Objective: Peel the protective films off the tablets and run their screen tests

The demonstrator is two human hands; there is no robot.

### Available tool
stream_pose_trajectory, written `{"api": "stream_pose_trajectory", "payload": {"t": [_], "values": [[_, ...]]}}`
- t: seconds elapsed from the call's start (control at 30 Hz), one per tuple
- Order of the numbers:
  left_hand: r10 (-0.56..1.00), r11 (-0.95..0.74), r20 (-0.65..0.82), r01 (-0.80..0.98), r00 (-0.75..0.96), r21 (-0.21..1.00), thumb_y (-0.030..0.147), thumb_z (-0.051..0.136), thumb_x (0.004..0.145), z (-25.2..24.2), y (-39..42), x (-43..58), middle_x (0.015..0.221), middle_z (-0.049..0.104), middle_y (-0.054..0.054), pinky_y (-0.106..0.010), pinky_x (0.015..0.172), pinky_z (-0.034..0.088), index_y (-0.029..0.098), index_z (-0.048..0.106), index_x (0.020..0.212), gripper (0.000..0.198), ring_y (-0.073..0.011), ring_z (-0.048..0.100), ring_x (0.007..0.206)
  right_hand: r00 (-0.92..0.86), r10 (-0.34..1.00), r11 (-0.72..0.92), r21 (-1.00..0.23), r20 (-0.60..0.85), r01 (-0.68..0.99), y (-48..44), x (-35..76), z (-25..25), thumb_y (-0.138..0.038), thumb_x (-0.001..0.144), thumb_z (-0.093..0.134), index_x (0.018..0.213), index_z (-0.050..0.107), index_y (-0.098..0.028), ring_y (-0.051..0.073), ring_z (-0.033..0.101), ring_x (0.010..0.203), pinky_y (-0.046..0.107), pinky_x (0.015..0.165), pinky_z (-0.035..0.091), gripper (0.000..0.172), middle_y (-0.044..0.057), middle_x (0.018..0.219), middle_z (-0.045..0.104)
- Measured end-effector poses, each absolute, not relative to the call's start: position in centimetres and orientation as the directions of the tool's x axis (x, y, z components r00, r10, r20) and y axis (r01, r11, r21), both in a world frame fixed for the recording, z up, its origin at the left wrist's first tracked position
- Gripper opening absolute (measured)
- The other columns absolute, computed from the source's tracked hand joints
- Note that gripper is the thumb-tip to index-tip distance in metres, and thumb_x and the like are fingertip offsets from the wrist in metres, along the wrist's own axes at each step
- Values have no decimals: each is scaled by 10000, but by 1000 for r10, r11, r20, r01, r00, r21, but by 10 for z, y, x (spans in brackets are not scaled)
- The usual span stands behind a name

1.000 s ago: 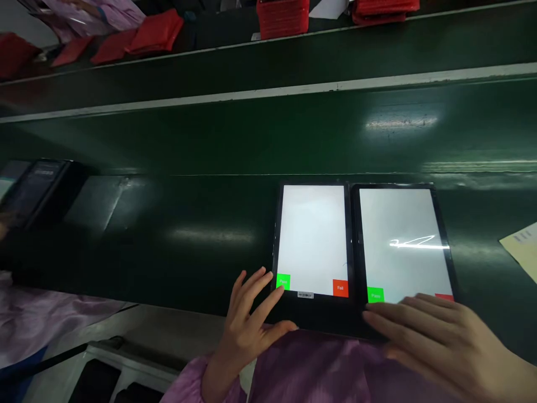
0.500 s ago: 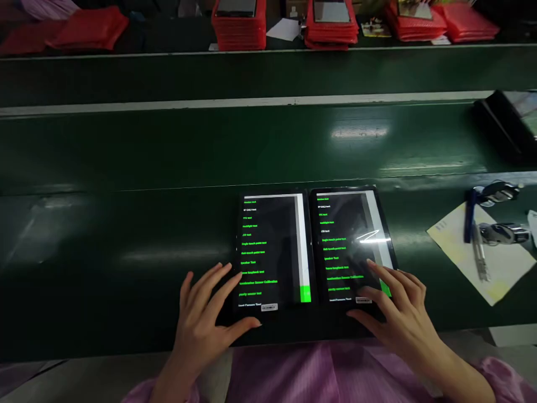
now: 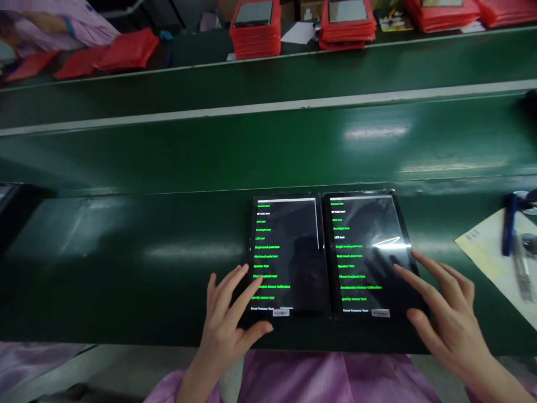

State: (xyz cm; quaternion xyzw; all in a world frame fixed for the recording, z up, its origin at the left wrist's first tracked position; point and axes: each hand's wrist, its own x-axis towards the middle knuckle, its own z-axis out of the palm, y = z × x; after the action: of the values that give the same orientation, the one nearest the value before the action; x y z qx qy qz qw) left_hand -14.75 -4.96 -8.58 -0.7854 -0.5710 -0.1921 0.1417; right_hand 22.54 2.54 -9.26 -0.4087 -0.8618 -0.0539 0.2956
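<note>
Two black tablets lie flat side by side on the green bench (image 3: 176, 291). Both the left tablet (image 3: 300, 252) and the right tablet (image 3: 377, 224) show a list of tests, mostly in green letters with a few lines in white. My left hand (image 3: 230, 313) is at the lower left edge of the left tablet, fingers spread, one fingertip over the screen. At the right edge of the right tablet is my right hand (image 3: 444, 308), its fingers apart, the index finger over the screen. Neither hand grips anything.
On the right lie a yellowish paper sheet (image 3: 478, 240), a blue pen (image 3: 509, 224) and a clear pen (image 3: 522, 274). Stacked red pouches (image 3: 255, 42) line the far shelf. A person in a pink sleeve (image 3: 90, 25) is at the far left.
My right hand has moved rightward from the lower screen to the right tablet's edge. The pale strips and green blocks on both screens are gone. The view has turned left.
</note>
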Motion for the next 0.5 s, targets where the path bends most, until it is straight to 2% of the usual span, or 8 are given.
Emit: {"api": "stream_pose_trajectory", "payload": {"t": [0.1,0.17,0.27,0.33,0.37,0.4,0.47,0.5], "values": [[810,-344,513,939,285,23,653,584,776,-90,-54,-147,1357,490,-183,-312,1430,145,34,552,1193,747,-122,365,1512,-427,727,601,-199,537,774,13,229,-110,-613,1020,447,1668,167,-290,402,417,1260,482,957,379,777,172,1598,186],[810,-313,521,950,269,-2,567,667,773,-97,-55,-144,1431,448,-168,-325,1443,109,66,567,1166,644,-127,296,1568,-380,754,560,-223,535,798,5,227,-122,-576,997,521,1656,141,-380,397,371,1321,479,947,417,786,114,1639,82],[841,-189,514,982,170,-15,455,565,875,-109,-58,-139,1576,309,-115,-237,1450,-4,95,585,1127,440,-73,128,1629,-351,778,527,-235,522,817,-1,225,-131,-502,1012,526,1645,133,-427,380,375,1307,471,913,458,749,113,1638,99],[859,-157,492,988,138,-3,496,516,889,-114,-61,-142,1600,276,-100,-194,1443,-21,97,589,1183,501,-68,101,1632,-357,792,520,-241,495,819,-1,229,-128,-526,1020,492,1652,138,-400,367,389,1281,462,900,479,736,153,1620,134],[867,-146,482,989,126,4,544,522,871,-115,-61,-146,1598,284,-90,-261,1455,37,123,571,1277,587,-105,144,1625,-371,796,529,-251,478,811,0,232,-125,-574,1015,473,1653,163,-372,354,387,1281,442,893,492,737,170,1610,145],[878,-137,464,991,119,4,615,518,843,-115,-60,-151,1595,294,-77,-407,1436,144,179,515,1399,707,-179,225,1596,-387,802,540,-275,454,796,3,236,-121,-645,999,448,1644,200,-332,338,378,1293,413,889,505,758,186,1601,150],[906,-102,415,994,81,30,750,494,768,-111,-51,-162,1577,328,-54,-693,1142,380,340,293,1569,922,-341,410,1431,-426,809,565,-338,405,753,15,246,-111,-772,960,363,1589,287,-241,297,368,1331,350,891,525,827,207,1586,171],[919,-80,391,994,47,68,798,453,746,-106,-42,-168,1560,355,-48,-732,959,437,402,216,1582,954,-379,467,1338,-438,810,572,-361,390,737,25,251,-107,-787,963,326,1562,316,-211,273,379,1340,323,895,529,830,207,1579,190]]}}
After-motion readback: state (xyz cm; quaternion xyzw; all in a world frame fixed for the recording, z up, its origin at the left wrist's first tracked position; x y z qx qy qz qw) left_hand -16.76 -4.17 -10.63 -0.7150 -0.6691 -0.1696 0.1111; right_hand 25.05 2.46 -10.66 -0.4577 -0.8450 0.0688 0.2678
